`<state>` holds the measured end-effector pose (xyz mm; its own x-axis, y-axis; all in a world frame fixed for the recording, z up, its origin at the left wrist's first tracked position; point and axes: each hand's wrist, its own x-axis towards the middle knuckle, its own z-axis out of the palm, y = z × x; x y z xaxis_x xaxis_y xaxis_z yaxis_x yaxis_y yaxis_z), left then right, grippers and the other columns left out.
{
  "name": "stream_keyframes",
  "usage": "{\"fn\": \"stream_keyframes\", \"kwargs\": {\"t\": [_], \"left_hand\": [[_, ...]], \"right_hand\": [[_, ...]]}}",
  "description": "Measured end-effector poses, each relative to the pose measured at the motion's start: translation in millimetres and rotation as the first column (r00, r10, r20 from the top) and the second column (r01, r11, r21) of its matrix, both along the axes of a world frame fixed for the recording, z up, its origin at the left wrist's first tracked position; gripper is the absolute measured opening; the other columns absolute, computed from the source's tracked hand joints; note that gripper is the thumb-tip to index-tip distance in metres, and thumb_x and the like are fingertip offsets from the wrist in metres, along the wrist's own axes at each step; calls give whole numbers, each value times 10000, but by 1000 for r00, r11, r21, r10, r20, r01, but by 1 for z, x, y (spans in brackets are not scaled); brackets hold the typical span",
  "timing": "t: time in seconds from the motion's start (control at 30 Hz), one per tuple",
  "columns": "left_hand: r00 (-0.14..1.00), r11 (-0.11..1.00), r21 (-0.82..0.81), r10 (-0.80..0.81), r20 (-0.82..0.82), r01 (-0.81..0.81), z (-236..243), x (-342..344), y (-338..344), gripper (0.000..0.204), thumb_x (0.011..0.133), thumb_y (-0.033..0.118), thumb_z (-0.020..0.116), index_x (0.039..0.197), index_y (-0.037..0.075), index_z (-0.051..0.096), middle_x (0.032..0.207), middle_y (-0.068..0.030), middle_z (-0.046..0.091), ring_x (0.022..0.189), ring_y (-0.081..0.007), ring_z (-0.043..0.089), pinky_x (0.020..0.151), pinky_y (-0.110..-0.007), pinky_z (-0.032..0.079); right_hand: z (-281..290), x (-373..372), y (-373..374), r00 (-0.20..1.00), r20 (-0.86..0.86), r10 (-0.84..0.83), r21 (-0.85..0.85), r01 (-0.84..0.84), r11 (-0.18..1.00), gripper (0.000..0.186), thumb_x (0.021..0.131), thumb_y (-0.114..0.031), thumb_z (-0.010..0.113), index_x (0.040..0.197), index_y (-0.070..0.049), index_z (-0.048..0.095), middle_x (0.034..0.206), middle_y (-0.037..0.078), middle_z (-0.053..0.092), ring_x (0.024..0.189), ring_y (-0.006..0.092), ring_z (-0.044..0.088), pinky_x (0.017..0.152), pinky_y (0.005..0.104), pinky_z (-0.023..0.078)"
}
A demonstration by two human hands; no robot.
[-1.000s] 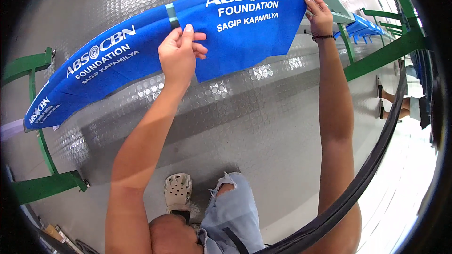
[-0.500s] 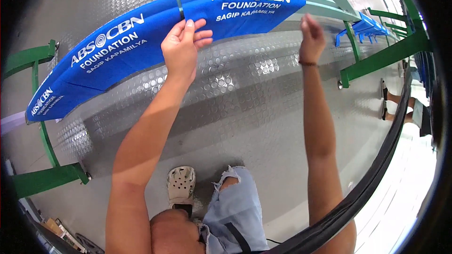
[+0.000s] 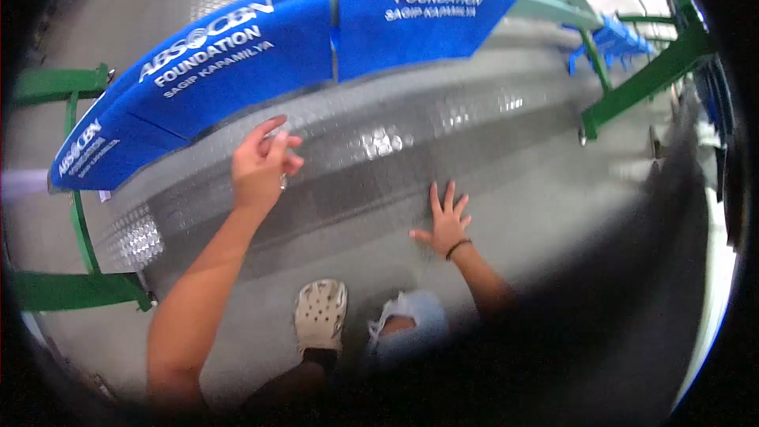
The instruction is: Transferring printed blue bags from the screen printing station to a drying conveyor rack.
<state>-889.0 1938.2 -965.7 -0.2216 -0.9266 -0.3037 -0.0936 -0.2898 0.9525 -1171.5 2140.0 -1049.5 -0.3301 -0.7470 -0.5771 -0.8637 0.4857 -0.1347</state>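
Blue cloth pieces with white print (image 3: 237,71) hang side by side over a long pale green rail (image 3: 549,9) ahead of me. A narrow gap parts two of them near the middle. My left hand (image 3: 259,170) hovers just below the cloth's lower edge, apart from it. Its fingers are loosely bent and apart; a small shiny spot shows by the palm, too blurred to name. Low over the grey floor, my right hand (image 3: 447,228) spreads its fingers with nothing in them. Whether it touches the floor I cannot tell.
Green frames on small casters stand at the left (image 3: 79,292) and right (image 3: 648,83). More blue cloth (image 3: 613,43) hangs farther back at the right. Textured grey flooring (image 3: 379,142) lies below. My beige clog (image 3: 321,308) is near the bottom; a dark blurred shape covers the lower right.
My left hand has come away from the cloth, down and to the left. The right hand has dropped from the cloth's right end toward the floor and spread its fingers.
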Motion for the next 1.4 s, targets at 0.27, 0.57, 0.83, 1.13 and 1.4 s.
{"fn": "stream_keyframes", "kwargs": {"t": [0.27,0.57,0.83,1.13,1.4], "left_hand": [[898,964,-137,-154,412,228,109,179,118,357,976,230,556,1310,106,573,994,-38,661,729,-90,564,684,-249,478],[610,874,-24,-319,725,485,176,300,238,367,932,185,609,1284,86,579,942,-77,645,737,-142,559,689,-292,479],[580,791,-253,-153,800,557,95,323,281,349,905,221,636,1217,68,613,1042,-159,680,903,-320,647,820,-417,508],[277,953,6,-94,956,302,103,519,376,385,848,256,703,1154,30,644,1041,-167,689,979,-365,642,861,-436,503],[730,775,-431,609,310,-463,191,603,487,365,858,214,677,1161,14,643,971,-177,703,872,-316,673,782,-404,522]], "right_hand": [[9,9,-1,990,-99,98,105,-87,991,1195,711,-686,690,1545,-268,-57,1602,190,-43,1411,558,25,1091,656,233],[-24,12,33,996,-70,47,-94,-54,994,1215,632,-711,740,1549,-295,60,1610,156,7,1422,533,32,1123,610,222],[-18,61,62,859,-494,135,-83,-201,976,765,858,-449,636,1507,-289,263,1596,107,149,1416,473,187,1117,597,254],[76,235,118,644,87,760,231,-755,614,694,782,-549,703,1297,-103,570,1230,164,633,1148,344,589,956,419,471],[213,416,172,768,603,217,167,-387,907,421,919,-385,637,1211,-82,626,1099,54,679,985,171,646,840,327,530]]}}
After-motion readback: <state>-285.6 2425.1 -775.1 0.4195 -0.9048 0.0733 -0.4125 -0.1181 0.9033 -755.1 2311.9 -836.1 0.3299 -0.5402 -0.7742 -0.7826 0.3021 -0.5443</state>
